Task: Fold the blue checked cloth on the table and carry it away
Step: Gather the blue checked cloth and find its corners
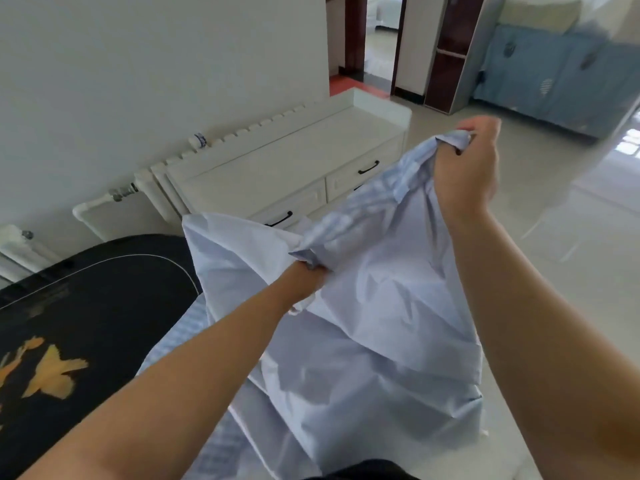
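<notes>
The blue checked cloth [374, 327] hangs in the air in front of me, its pale plain underside toward me and checks showing along a band [377, 192]. My right hand [467, 168] is raised at the upper right, closed on a bunched corner of the cloth. Lower and at centre, my left hand [304, 282] grips another gathered part; cloth covers its fingers. The cloth's lower end trails over the edge of the black table [86, 306] at the left.
The black table bears a gold fish painting [52, 372]. Beyond stand a white drawer cabinet [294, 161], a radiator [149, 181] along the wall, a doorway [377, 39] and a blue-covered sofa [561, 74]. Pale tiled floor [554, 237] lies to the right.
</notes>
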`<state>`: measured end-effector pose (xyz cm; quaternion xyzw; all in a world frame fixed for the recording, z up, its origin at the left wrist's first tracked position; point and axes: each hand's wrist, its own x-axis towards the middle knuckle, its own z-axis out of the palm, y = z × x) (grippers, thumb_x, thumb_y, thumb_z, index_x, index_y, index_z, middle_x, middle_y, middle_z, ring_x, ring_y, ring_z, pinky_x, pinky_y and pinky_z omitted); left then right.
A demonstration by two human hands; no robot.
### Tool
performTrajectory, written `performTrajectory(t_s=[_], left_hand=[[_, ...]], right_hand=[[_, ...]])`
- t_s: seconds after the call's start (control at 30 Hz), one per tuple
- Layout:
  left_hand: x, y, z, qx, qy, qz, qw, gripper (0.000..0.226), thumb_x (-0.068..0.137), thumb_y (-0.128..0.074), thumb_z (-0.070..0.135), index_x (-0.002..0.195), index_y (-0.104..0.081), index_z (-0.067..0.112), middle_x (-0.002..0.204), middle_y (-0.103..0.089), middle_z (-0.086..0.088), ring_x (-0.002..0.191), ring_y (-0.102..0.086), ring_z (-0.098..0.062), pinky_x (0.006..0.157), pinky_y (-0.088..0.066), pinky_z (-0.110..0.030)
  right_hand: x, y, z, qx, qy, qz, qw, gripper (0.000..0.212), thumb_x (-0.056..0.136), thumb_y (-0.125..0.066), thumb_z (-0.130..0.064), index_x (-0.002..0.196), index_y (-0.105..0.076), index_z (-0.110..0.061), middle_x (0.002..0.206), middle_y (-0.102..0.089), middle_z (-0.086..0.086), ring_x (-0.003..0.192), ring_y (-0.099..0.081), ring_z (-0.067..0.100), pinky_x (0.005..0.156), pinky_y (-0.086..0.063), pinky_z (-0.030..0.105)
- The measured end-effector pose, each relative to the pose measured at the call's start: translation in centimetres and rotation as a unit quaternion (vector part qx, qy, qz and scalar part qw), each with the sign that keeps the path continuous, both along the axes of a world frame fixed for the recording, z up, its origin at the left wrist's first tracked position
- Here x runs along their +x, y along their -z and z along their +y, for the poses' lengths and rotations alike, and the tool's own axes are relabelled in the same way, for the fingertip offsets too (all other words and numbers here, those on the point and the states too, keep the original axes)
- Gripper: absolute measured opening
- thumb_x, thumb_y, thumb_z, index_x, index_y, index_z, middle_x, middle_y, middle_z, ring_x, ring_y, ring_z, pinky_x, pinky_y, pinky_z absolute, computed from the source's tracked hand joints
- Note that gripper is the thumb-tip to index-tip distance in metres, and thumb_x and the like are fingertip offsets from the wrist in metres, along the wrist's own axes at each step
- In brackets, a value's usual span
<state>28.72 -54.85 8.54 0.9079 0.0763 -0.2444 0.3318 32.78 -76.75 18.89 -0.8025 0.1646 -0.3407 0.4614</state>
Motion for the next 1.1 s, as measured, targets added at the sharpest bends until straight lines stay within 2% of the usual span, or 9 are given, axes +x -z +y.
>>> performTrajectory(t_s=[0.07, 0.2, 0.33, 0.47, 0.6, 0.73, 0.83, 0.9, 1.1], left_hand=[[1.4, 0.9, -1.1, 0.001, 0.037, -0.012, 0.999, 0.093, 0.079, -0.068, 0.032, 0.153, -0.012, 0.018, 0.154, -0.025, -0.003, 0.141, -0.03, -0.026, 0.111, -0.03, -0.028], [3.3, -0.7, -1.2, -0.268, -0.268, -0.028, 0.925, 0.046, 0.094, -0.052, 0.023, 0.136, -0.048, 0.007, 0.139, -0.052, -0.015, 0.118, -0.057, -0.027, 0.075, -0.049, -0.027], [5.0, -3.4, 0.8, -0.26, -0.366, -0.118, 0.886, 0.031, 0.096, -0.046, 0.025, 0.12, -0.054, 0.006, 0.106, -0.058, -0.016, 0.104, -0.06, -0.034, 0.076, -0.046, -0.035], [5.7, -5.6, 2.1, -0.226, -0.269, -0.258, 0.9, 0.02, 0.089, -0.053, 0.015, 0.109, -0.056, 0.009, 0.098, -0.062, -0.011, 0.097, -0.062, -0.032, 0.064, -0.048, -0.027], [4.9, -7.7, 2.2, -0.118, 0.052, -0.2, 0.971, 0.098, 0.08, -0.077, 0.023, 0.152, -0.011, 0.026, 0.147, -0.038, -0.005, 0.131, -0.043, -0.02, 0.099, -0.036, -0.025], [3.9, -9.2, 1.0, 0.052, 0.252, -0.148, 0.955, 0.106, 0.077, -0.072, 0.051, 0.152, 0.003, 0.039, 0.155, -0.033, 0.002, 0.138, -0.04, -0.019, 0.097, -0.033, -0.025], [4.4, -8.6, -0.7, 0.079, 0.244, -0.151, 0.955, 0.073, 0.08, -0.062, 0.061, 0.142, -0.036, 0.032, 0.128, -0.06, 0.0, 0.115, -0.057, -0.022, 0.088, -0.041, -0.029], [5.5, -8.1, -0.8, 0.045, 0.188, -0.176, 0.965, 0.041, 0.083, -0.062, 0.054, 0.109, -0.062, 0.023, 0.094, -0.065, 0.001, 0.091, -0.062, -0.021, 0.077, -0.044, -0.029], [11.0, -8.8, 3.8, 0.021, 0.19, -0.285, 0.939, 0.034, 0.084, -0.057, 0.044, 0.065, -0.052, 0.017, 0.059, -0.051, 0.003, 0.06, -0.047, -0.015, 0.056, -0.035, -0.026]], right_hand=[[-1.0, -0.2, -1.4, -0.053, 0.025, 0.0, 0.998, 0.023, 0.087, -0.046, -0.016, 0.109, -0.049, -0.017, 0.077, -0.053, -0.013, 0.074, -0.052, 0.015, 0.063, -0.038, 0.028], [-2.1, 0.0, -3.4, -0.154, -0.014, 0.093, 0.984, 0.022, 0.09, -0.047, -0.022, 0.111, -0.046, -0.016, 0.086, -0.055, -0.001, 0.075, -0.051, 0.024, 0.066, -0.039, 0.032], [-2.3, 2.3, -4.0, -0.2, -0.119, 0.208, 0.95, 0.024, 0.089, -0.048, -0.016, 0.112, -0.041, -0.013, 0.083, -0.055, 0.007, 0.074, -0.055, 0.031, 0.069, -0.046, 0.038], [-2.1, 5.6, -3.4, -0.201, -0.214, 0.282, 0.914, 0.019, 0.091, -0.042, -0.008, 0.11, -0.041, -0.01, 0.078, -0.05, 0.002, 0.079, -0.056, 0.028, 0.071, -0.042, 0.036], [-1.6, 6.3, -1.9, -0.17, -0.234, 0.281, 0.915, 0.02, 0.09, -0.044, -0.008, 0.106, -0.056, -0.006, 0.093, -0.06, 0.01, 0.084, -0.052, 0.026, 0.072, -0.04, 0.031], [-1.0, 5.1, 1.7, -0.119, -0.244, 0.213, 0.939, 0.02, 0.084, -0.05, -0.015, 0.1, -0.061, -0.021, 0.091, -0.065, 0.002, 0.085, -0.058, 0.024, 0.075, -0.049, 0.033], [0.1, 3.7, 4.9, -0.085, -0.244, 0.164, 0.952, 0.016, 0.081, -0.057, -0.02, 0.092, -0.057, -0.031, 0.067, -0.057, -0.008, 0.069, -0.055, 0.019, 0.063, -0.046, 0.03], [0.9, 2.8, 6.2, -0.089, -0.246, 0.151, 0.953, 0.016, 0.079, -0.06, -0.023, 0.092, -0.056, -0.032, 0.058, -0.053, -0.006, 0.059, -0.05, 0.013, 0.056, -0.04, 0.028], [6.0, 2.1, 6.1, -0.054, -0.354, 0.268, 0.895, 0.035, 0.079, -0.071, -0.031, 0.108, -0.055, -0.021, 0.096, -0.068, 0.005, 0.082, -0.062, 0.019, 0.075, -0.049, 0.03]])
